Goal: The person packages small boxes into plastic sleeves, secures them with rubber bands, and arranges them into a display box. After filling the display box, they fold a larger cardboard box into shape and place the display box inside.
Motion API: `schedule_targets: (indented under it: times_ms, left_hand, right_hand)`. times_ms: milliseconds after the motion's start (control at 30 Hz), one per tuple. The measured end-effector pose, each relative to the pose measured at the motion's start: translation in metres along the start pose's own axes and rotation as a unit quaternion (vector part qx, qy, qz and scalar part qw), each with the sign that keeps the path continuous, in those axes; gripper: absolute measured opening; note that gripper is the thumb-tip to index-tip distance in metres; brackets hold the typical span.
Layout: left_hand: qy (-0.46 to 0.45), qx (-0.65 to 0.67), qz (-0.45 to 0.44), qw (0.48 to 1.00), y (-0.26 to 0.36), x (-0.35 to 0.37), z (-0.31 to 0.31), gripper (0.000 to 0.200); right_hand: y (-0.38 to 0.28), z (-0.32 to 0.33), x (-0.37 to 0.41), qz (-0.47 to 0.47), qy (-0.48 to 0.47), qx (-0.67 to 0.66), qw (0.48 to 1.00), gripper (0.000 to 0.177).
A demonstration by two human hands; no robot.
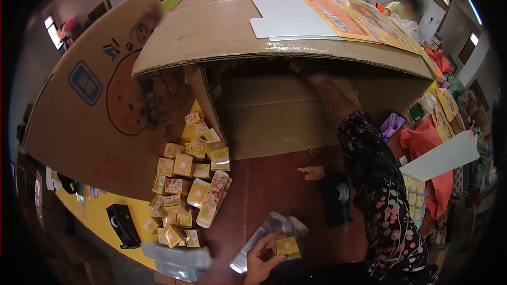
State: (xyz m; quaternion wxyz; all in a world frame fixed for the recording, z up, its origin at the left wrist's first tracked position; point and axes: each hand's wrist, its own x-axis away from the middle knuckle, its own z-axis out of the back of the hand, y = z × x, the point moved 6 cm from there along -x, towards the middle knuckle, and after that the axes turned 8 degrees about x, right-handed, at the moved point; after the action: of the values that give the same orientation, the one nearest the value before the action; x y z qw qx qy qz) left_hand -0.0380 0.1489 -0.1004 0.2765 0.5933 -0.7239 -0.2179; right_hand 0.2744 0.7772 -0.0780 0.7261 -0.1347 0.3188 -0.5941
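My left hand (pixel 262 260) grips a small yellow box (pixel 287 246) between thumb and fingers at the front edge of the red-brown table (pixel 285 187). Clear plastic sleeves (pixel 259 240) lie just behind it. My right hand (pixel 320 81) reaches deep under the top of a large open cardboard carton (pixel 285 121). It is dim and blurred there; a small pale piece shows near its fingertips, and whether they hold it I cannot make out. Left of the carton opening sits a pile of small yellow boxes (pixel 182 165), with a longer printed carton (pixel 214 200) leaning beside them.
Black tape dispensers stand at right (pixel 336 200) and left (pixel 122 226). More clear plastic (pixel 177 260) lies at the front left. Flattened printed sheets (pixel 306 18) rest on the carton. A red bag (pixel 422 142) and a white panel (pixel 441 157) crowd the right. People are in the background.
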Motion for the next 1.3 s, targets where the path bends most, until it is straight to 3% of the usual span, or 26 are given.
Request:
schedule_targets:
  times_ms: [100, 233, 400, 600, 733, 833, 933, 1067, 1167, 1300]
  left_hand:
    - [0.021, -0.023, 0.039, 0.999, 0.009, -0.012, -0.008, 0.064]
    - [0.036, -0.052, 0.064, 0.996, 0.021, -0.016, -0.021, 0.064]
    - [0.022, -0.048, 0.027, 0.998, 0.032, -0.008, -0.027, 0.065]
    - [0.053, -0.055, -0.032, 0.997, 0.052, 0.007, -0.039, 0.059]
    - [0.025, -0.055, -0.065, 0.996, 0.07, 0.027, -0.058, 0.06]
    - [0.009, -0.079, -0.085, 0.993, 0.072, 0.044, -0.068, 0.062]
    - [-0.001, -0.135, -0.081, 0.988, 0.073, 0.059, -0.077, 0.062]
    - [-0.026, -0.071, -0.057, 0.996, 0.061, 0.069, -0.079, 0.062]
    - [-0.12, 0.082, 0.002, 0.989, 0.058, 0.068, -0.107, 0.066]
    - [-0.2, 0.101, 0.035, 0.974, 0.05, 0.061, -0.148, 0.079]
  right_hand:
    - [-0.022, -0.006, 0.0, -0.074, -0.08, 0.171, 0.979, 0.053]
    - [-0.051, -0.003, 0.017, -0.082, -0.144, 0.172, 0.971, 0.051]
    - [-0.128, 0.031, 0.076, -0.037, -0.261, -0.025, 0.964, 0.049]
    - [-0.257, 0.113, 0.187, 0.031, -0.411, -0.246, 0.877, 0.039]
    - [-0.325, 0.174, 0.276, 0.058, -0.413, -0.236, 0.878, 0.039]
    - [-0.351, 0.203, 0.333, 0.103, -0.422, -0.174, 0.884, 0.042]
    - [-0.352, 0.216, 0.382, 0.084, -0.397, -0.182, 0.895, 0.04]
    - [-0.366, 0.24, 0.436, 0.088, -0.375, -0.022, 0.923, 0.038]
    - [-0.381, 0.253, 0.462, 0.266, -0.32, 0.11, 0.902, 0.042]
    - [-0.396, 0.265, 0.492, 0.318, -0.316, 0.155, 0.88, 0.04]
